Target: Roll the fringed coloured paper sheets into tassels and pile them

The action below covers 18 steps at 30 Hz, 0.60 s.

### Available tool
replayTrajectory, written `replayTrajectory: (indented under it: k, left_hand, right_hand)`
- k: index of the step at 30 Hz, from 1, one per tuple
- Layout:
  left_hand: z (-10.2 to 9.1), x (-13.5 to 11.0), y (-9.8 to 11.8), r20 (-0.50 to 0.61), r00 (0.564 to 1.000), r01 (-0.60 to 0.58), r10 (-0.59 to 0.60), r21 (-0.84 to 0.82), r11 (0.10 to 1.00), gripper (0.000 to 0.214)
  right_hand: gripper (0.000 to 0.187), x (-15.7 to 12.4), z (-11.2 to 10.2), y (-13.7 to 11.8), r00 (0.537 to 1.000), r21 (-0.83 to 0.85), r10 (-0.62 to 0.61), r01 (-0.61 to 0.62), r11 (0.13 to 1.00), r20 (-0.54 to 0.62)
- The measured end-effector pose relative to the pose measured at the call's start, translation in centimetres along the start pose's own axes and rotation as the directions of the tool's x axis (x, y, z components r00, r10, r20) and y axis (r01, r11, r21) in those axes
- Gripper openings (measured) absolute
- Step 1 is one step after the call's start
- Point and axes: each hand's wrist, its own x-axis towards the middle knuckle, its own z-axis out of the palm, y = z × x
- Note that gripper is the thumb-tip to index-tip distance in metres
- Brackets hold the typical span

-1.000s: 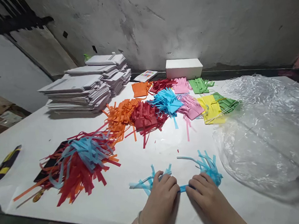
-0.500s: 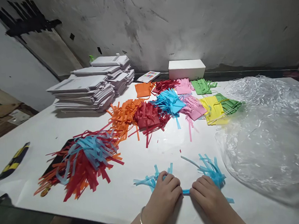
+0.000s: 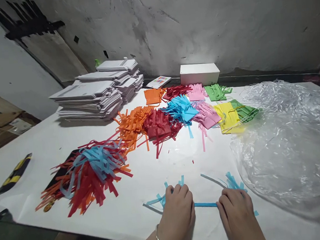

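1. Blue fringed paper (image 3: 205, 204) lies on the white tabletop (image 3: 123, 219) at the near edge, its middle drawn into a narrow band that runs straight between the two hands. Loose strips fan out beyond the fingers on both sides.
2. Left hand (image 3: 178, 211): partly closed, fingers bent over the left part of the blue paper and covering it. I cannot tell whether it pinches the paper or presses it down. A silver bangle (image 3: 157, 236) circles the wrist.
3. Right hand (image 3: 237, 210): also partly closed, curled over the right part, with the band's end at its thumb side. Its underside is hidden, so the firmness of its hold cannot be told.
4. Beyond the hands, a small red scrap (image 3: 193, 161) rests on the table.
5. To the left sits a mixed heap of strips (image 3: 89, 177) in red, orange and pale blue, partly over a black flat item (image 3: 59, 176). Farther left lies a black-and-yellow object (image 3: 14, 175).
6. Farther back, fringed paper bundles (image 3: 158, 124) in orange, red, blue, pink, yellow and green stand close together in two rough rows.
7. To the right spreads a clear plastic bag (image 3: 288, 169), with shiny strands (image 3: 285, 95) behind it.
8. Along the back are stacked white sheets or flat packs (image 3: 82, 90), a printed card (image 3: 159, 81) and a white box (image 3: 200, 74).
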Motion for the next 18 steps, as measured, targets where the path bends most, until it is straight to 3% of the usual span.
replayTrajectory:
  k: [3, 6, 12, 14, 16, 18]
  left_hand:
    - [-0.1, 0.0, -0.4, -0.062, 0.988, -0.142, 0.142, -0.001, 0.99, 0.016]
    - [0.2, 0.0, -0.7, -0.103, 0.942, -0.319, 0.32, 0.032, 0.947, 0.016]
    - [1.6, 1.4, -0.8, -0.092, 0.902, -0.411, 0.422, 0.118, 0.904, 0.019]
    - [1.4, 1.6, -0.7, -0.058, 0.927, -0.372, 0.371, -0.002, 0.928, 0.016]
    - [0.5, 1.5, -0.4, -0.013, 0.972, -0.229, 0.233, -0.234, 0.945, 0.012]
    - [-0.7, 1.1, 0.1, 0.072, 0.994, -0.032, 0.081, -0.52, 0.854, 0.014]
  right_hand:
    - [0.022, 0.3, -0.1, -0.2, 0.998, -0.018, -0.058, 0.057, 0.998, -0.033]
    - [0.028, 0.4, 0.1, -0.6, 0.98, 0.067, -0.179, 0.185, 0.98, -0.092]
    - [0.025, 0.8, 1.0, -1.3, 0.96, 0.044, -0.28, 0.281, 0.959, -0.013]
    - [0.026, 1.1, 1.2, -1.3, 0.956, 0.007, -0.292, 0.292, 0.956, -0.013]
    - [0.03, 1.5, 0.8, -1.1, 0.951, 0.017, -0.307, 0.308, 0.951, -0.046]
    - [0.028, 1.9, -0.2, -1.0, 0.932, 0.049, -0.341, 0.349, 0.936, -0.123]
